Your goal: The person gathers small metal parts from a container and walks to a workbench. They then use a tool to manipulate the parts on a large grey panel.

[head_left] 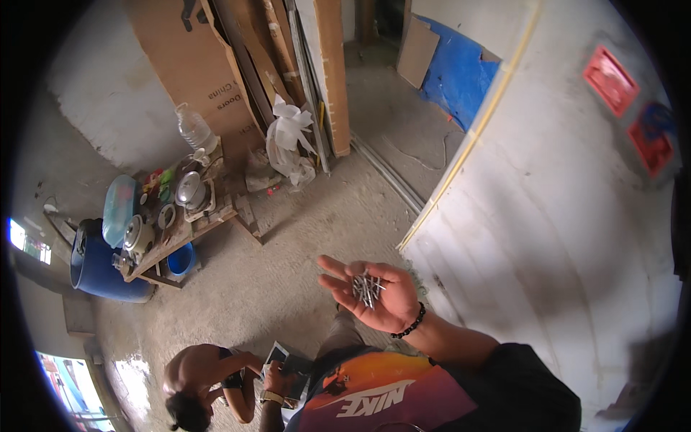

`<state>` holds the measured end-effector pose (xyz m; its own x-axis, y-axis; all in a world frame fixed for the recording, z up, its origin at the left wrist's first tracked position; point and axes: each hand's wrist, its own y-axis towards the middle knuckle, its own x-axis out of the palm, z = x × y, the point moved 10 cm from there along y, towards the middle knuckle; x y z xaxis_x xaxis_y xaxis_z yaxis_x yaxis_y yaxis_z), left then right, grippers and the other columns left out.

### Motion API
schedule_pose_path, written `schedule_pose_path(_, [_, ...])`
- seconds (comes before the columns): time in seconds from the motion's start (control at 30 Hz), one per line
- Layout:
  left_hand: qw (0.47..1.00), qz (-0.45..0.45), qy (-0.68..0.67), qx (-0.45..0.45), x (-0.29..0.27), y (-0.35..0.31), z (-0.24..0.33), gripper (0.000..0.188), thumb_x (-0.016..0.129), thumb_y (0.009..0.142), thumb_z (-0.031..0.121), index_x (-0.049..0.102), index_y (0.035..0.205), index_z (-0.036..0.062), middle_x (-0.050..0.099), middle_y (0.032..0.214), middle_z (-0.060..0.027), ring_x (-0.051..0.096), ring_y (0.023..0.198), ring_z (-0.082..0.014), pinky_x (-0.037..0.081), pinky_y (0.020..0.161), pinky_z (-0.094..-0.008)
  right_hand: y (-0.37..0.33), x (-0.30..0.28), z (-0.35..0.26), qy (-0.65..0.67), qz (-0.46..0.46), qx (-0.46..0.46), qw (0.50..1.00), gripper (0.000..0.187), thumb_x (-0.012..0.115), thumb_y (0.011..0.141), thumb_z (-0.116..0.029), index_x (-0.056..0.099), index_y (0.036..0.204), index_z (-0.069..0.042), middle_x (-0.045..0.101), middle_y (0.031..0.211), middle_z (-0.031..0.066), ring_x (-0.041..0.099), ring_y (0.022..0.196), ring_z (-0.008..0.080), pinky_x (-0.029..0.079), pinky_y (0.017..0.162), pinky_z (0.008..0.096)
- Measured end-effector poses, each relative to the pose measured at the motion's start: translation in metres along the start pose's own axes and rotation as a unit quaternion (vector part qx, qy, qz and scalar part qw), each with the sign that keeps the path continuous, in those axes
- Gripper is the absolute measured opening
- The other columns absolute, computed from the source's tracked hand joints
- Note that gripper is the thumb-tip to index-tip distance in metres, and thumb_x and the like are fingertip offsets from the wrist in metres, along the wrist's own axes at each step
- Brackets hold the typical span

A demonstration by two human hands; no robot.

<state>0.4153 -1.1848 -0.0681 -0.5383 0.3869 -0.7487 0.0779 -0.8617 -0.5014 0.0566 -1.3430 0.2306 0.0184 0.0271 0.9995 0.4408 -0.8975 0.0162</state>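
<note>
the right hand [371,288], a dark beaded bracelet [409,322] at its wrist, is held out palm up to the right of the wooden table [224,209] and nearer the wearer than it. its fingers are spread and slightly cupped, not closed; a loose heap of short silvery metal fasteners [368,289] lies in the palm, too small to tell as nails or screws.

the left hand [276,377], with a pale wristwatch [271,397], is low on the near side of the table, at the edge of a dark case [294,378]. its fingers look partly curled, but i cannot tell how far they close or whether they grip the case. just left of it, also on the table's near side, another person [198,363] bends forward.

on the table stand a silver lidded pot [191,191], a cream lidded pot [139,236] and a large clear bottle [194,131] toward its far end. a blue bucket [181,259] sits beneath its near edge, a blue drum [101,266] at its left end. a white plastic bag [291,133] is to its right.
</note>
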Motion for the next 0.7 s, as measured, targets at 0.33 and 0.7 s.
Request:
schedule_pose_path(0.33, [0.998,0.060,0.014,0.008,-0.082,0.202,0.035,0.060,0.090,0.063,0.032,0.057,0.108,0.0079,0.070,0.098,-0.0208,0.069,0.096,-0.0412,0.054,0.079,-0.0499,0.220,0.003,-0.098,0.035,-0.019,0.054,0.998,0.035,0.047,0.103,-0.019,0.063,0.123,0.005,0.071,0.110,0.0169,0.070,0.091,0.0257,0.059,0.076,0.0339])
schedule_pose_path(0.7, [0.989,-0.019,0.126,0.077,-0.155,0.497,0.241,0.053,0.083,0.072,0.033,0.055,0.111,0.0112,0.072,0.099,-0.0225,0.069,0.096,-0.0448,0.054,0.079,-0.0529,0.352,-0.082,-0.358,0.091,-0.061,-0.029,0.994,0.033,0.052,0.101,-0.023,0.061,0.122,0.000,0.061,0.087,0.0055,0.057,0.070,0.0170,0.048,0.060,0.0289])
